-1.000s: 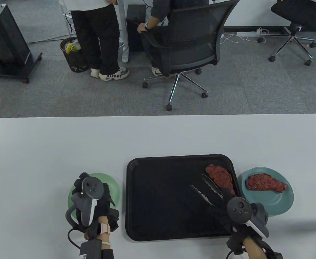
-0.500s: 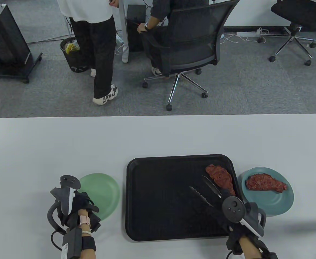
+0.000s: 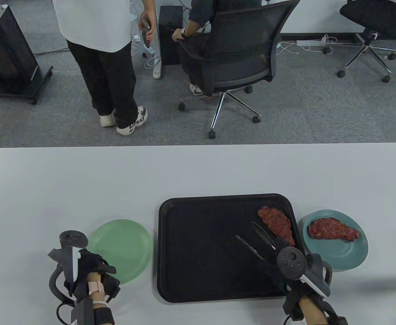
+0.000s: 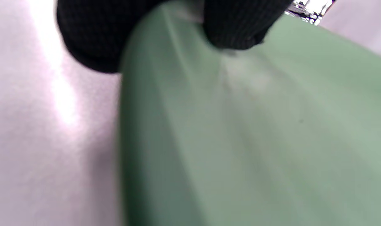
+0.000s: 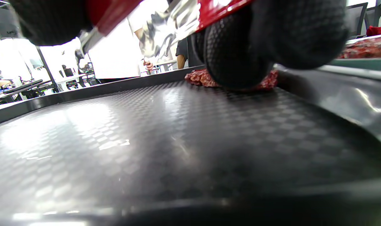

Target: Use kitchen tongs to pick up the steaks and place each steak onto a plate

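Observation:
One raw red steak [image 3: 276,224] lies at the far right of the black tray [image 3: 198,264]. Another steak [image 3: 333,230] rests on the blue plate [image 3: 345,254] to the tray's right. My right hand [image 3: 280,248] grips the red-handled metal tongs [image 3: 256,241] low over the tray. Their arms stand apart, tips just left of the tray steak and touching nothing. In the right wrist view the steak [image 5: 200,78] lies just beyond my fingers [image 5: 240,53]. My left hand [image 3: 107,271] pinches the near-left rim of the bare green plate [image 3: 123,247], which fills the left wrist view [image 4: 256,131].
The white table [image 3: 83,182] runs wide behind the tray. Beyond its far edge a person [image 3: 103,57] stands on the carpet, and another sits in a black office chair [image 3: 232,57].
My left hand has come off the top of the green plate to its near-left rim, and the plate has shifted slightly. The tongs have barely moved. The standing person has stepped closer.

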A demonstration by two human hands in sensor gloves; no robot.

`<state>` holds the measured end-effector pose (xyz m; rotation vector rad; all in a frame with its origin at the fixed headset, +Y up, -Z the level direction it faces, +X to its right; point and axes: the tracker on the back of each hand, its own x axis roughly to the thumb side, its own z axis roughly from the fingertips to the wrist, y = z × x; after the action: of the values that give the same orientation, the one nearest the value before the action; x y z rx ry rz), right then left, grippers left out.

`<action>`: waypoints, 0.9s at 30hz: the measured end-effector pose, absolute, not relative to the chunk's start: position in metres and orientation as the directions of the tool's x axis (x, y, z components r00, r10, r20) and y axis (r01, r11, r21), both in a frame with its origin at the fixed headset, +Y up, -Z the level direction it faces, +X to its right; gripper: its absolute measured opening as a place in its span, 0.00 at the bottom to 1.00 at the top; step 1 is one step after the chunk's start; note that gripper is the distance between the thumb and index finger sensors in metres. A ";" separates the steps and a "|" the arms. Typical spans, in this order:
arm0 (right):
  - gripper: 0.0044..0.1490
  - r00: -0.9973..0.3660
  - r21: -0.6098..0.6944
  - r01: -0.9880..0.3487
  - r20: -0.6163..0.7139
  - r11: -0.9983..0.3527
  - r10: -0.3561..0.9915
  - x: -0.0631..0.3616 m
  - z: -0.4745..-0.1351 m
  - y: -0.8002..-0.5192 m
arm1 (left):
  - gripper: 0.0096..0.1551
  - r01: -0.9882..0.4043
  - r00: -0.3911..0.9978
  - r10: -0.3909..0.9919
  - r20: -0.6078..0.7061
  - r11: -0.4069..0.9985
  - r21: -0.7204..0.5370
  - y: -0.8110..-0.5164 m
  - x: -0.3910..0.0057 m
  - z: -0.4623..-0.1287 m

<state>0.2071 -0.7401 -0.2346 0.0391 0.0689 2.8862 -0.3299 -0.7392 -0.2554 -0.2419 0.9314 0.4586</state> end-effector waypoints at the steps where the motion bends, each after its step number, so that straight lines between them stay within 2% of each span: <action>1: 0.58 -0.967 0.050 -0.252 0.025 -0.966 0.254 0.207 -0.235 -0.739 | 0.27 -0.528 0.475 0.334 -0.814 0.848 0.040 -0.738 -0.333 -0.250; 3: 0.58 -0.964 0.046 -0.263 0.034 -0.964 0.264 0.206 -0.234 -0.737 | 0.26 -0.618 0.395 0.458 -0.796 0.774 0.138 -0.737 -0.338 -0.238; 5: 0.58 -0.960 0.042 -0.273 0.043 -0.961 0.275 0.205 -0.234 -0.736 | 0.26 -0.723 0.260 0.597 -0.759 0.641 0.256 -0.740 -0.341 -0.226; 8: 0.58 -0.957 0.042 -0.284 0.054 -0.958 0.286 0.205 -0.234 -0.735 | 0.26 -0.787 0.097 0.736 -0.671 0.469 0.401 -0.745 -0.341 -0.212; 13: 0.58 -0.951 0.041 -0.300 0.069 -0.953 0.302 0.206 -0.235 -0.733 | 0.31 -0.852 -0.055 0.815 -0.577 0.262 0.453 -0.750 -0.325 -0.200; 18: 0.58 -0.948 0.036 -0.310 0.056 -0.950 0.312 0.210 -0.236 -0.733 | 0.32 -0.919 -0.099 0.864 -0.494 0.111 0.378 -0.746 -0.287 -0.205; 24: 0.58 -0.944 0.048 -0.327 0.037 -0.944 0.329 0.217 -0.238 -0.736 | 0.32 -0.971 -0.086 0.877 -0.473 0.033 0.239 -0.750 -0.242 -0.213; 27: 0.58 -0.945 0.047 -0.324 0.025 -0.945 0.325 0.221 -0.238 -0.736 | 0.32 -0.977 -0.081 0.868 -0.490 0.027 0.209 -0.756 -0.230 -0.213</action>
<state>0.2208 -0.7356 -0.2380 0.0466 0.0596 2.8099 -0.2303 -0.7560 -0.2133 -0.2407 0.5764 1.5535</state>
